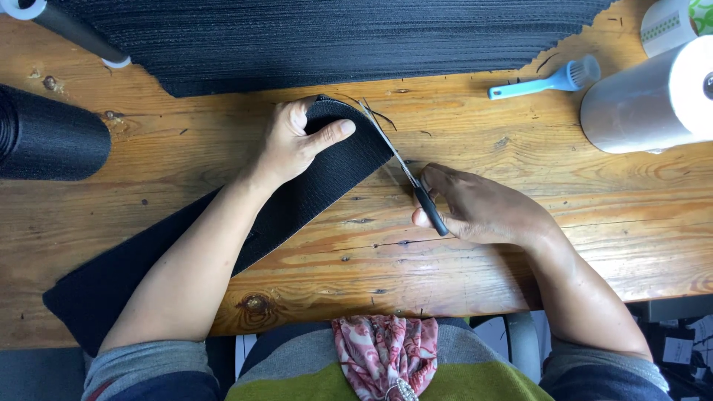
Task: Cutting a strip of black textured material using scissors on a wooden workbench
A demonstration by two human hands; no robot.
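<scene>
From the head camera I see my left hand (297, 141) pressed flat on the near end of a long black strip of ribbed woven webbing (312, 186), thumb stretched out toward the strip's cut edge and the other fingers (293, 115) curled over its far corner, so the hand pins the strip down rather than closing around it. The strip runs diagonally across the worn wooden tabletop (445, 260), from the middle of the board back toward the lower left under my left forearm. My right hand (483, 208) is clenched around the black handles of a pair of steel-bladed scissors (405, 167); the blades point up and away from me, and their tips lie right at the strip's end edge, just beside my left thumb. I cannot tell whether the blades are parted or closed. A few loose black threads lie on the wood near the blade tips. Beyond the hands, a wide sheet of black ribbed fabric (334, 37) covers the far side of the tabletop. At far left sits a dark roll of black mesh material (44, 134). To the right lie a light blue plastic brush (549, 80) and a large roll of clear film (646, 100), well apart from both hands.
</scene>
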